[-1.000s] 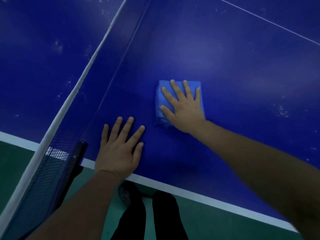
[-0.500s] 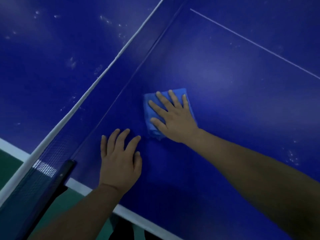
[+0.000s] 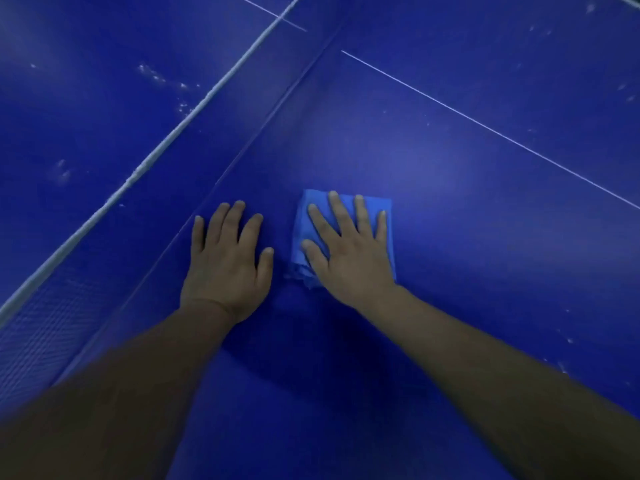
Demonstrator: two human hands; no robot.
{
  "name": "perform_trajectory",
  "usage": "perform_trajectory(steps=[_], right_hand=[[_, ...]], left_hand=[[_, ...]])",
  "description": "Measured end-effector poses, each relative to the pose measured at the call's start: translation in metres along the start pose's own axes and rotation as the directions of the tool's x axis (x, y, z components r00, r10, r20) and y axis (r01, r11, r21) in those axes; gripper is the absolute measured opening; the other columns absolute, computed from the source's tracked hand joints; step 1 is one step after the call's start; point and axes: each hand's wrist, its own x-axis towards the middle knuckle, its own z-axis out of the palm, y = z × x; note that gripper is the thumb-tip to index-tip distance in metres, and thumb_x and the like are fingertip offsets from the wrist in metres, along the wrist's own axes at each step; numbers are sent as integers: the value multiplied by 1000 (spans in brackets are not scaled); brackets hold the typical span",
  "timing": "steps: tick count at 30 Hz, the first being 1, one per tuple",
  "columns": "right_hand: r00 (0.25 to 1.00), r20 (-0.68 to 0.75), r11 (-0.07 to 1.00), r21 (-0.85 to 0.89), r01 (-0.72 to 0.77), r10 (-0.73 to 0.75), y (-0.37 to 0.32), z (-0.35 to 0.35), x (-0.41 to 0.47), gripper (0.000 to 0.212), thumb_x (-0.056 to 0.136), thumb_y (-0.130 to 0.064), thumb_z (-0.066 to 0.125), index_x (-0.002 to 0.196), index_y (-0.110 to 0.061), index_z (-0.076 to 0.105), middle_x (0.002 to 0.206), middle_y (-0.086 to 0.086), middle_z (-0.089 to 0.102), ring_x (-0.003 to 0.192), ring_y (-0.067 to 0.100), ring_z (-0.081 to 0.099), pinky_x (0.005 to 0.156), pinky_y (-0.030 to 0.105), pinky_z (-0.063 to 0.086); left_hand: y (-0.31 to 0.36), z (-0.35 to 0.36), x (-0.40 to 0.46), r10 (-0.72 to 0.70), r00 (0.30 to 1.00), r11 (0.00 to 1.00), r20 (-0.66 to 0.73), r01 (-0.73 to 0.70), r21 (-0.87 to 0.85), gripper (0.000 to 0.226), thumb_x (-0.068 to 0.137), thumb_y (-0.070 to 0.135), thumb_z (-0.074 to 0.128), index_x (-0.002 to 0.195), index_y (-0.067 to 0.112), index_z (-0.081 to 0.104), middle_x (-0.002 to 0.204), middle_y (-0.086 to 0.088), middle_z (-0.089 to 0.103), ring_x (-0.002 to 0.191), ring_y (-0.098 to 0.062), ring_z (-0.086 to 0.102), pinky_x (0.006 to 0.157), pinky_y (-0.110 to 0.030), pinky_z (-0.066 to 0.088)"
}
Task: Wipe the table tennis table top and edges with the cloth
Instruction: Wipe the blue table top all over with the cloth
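Observation:
A folded blue cloth (image 3: 386, 220) lies flat on the dark blue table tennis table top (image 3: 467, 209), a little right of the net. My right hand (image 3: 346, 251) presses on the cloth with straight, spread fingers and covers most of it. My left hand (image 3: 227, 261) rests flat on the bare table just left of the cloth, fingers straight, close to the foot of the net. Both forearms reach in from the bottom corners.
The net (image 3: 86, 271) with its white top band (image 3: 166, 147) runs diagonally from the bottom left to the top middle. A thin white centre line (image 3: 485, 128) crosses the table at the right. White specks dot the far half (image 3: 162, 79) and the right side.
Both hands and the cloth have slid farther onto the table along the net. The white table edge, the net post and the floor have dropped out of view.

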Motion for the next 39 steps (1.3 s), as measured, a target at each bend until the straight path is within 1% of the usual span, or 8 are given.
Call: perform_trajectory(steps=[2, 9, 17, 21, 25, 29, 36, 39], right_hand=[[999, -9, 999, -23, 44, -44, 44, -5, 14, 66, 97, -62, 25, 154, -32, 39, 163, 4, 32, 149, 41, 28, 115, 69, 19], [748, 18, 744, 95, -662, 663, 219, -41, 52, 77, 90, -66, 16, 160, -36, 19, 169, 2, 12, 153, 36, 7, 119, 67, 5], [993, -111, 998, -39, -56, 51, 34, -2, 51, 63, 99, -57, 30, 154, -29, 39, 163, 8, 31, 149, 45, 25, 114, 73, 17], [934, -90, 937, 10, 349, -346, -8, -1, 114, 58, 100, -58, 33, 152, -33, 41, 163, 3, 32, 150, 39, 25, 116, 70, 13], [992, -94, 994, -56, -93, 88, 95, -24, 192, 63, 100, -57, 24, 155, -30, 37, 164, 8, 30, 148, 43, 27, 113, 72, 18], [830, -5, 826, 94, -555, 558, 157, -46, 191, 62, 103, -58, 22, 160, -35, 18, 169, 1, 10, 154, 36, 5, 119, 66, 5], [992, -31, 992, -22, 121, -122, 39, -9, 123, 64, 99, -62, 25, 156, -33, 34, 165, 3, 26, 151, 40, 21, 117, 68, 13], [993, -111, 993, -104, -55, 43, 128, -24, 138, 69, 97, -62, 24, 154, -28, 40, 162, 10, 34, 146, 45, 32, 112, 69, 25]], left_hand=[[0, 0, 0, -3, 1000, 1000, 13, 3, 1, 69, 97, 52, 18, 153, 15, 35, 165, -10, 21, 154, -26, 8, 125, -51, -2], [-1, 3, 4, -4, 1000, 1000, 9, 4, 20, 66, 98, 48, 25, 154, 15, 36, 165, -8, 23, 155, -23, 7, 125, -52, 1], [-3, 4, 5, 11, 1000, 1000, -24, -10, 13, 60, 98, 44, 31, 149, 13, 44, 163, -10, 29, 154, -26, 16, 123, -53, 4], [-3, 6, 5, 21, 999, 999, -33, -19, 43, 60, 96, 43, 35, 144, 10, 50, 161, -12, 33, 152, -29, 22, 122, -56, 9], [-2, 6, 6, 20, 1000, 998, -11, -19, 64, 61, 97, 44, 34, 148, 12, 45, 162, -12, 30, 153, -29, 19, 122, -55, 8], [-2, 5, 6, 18, 1000, 997, 12, -18, 72, 61, 97, 44, 34, 148, 12, 43, 163, -13, 29, 154, -29, 17, 121, -57, 8], [-2, 6, 6, 6, 1000, 997, 17, -7, 70, 63, 95, 44, 35, 147, 11, 45, 162, -13, 30, 153, -31, 19, 121, -59, 10], [-3, 6, 7, 9, 1000, 997, 9, -10, 73, 63, 95, 43, 35, 147, 10, 45, 161, -14, 31, 153, -32, 20, 122, -57, 7]])
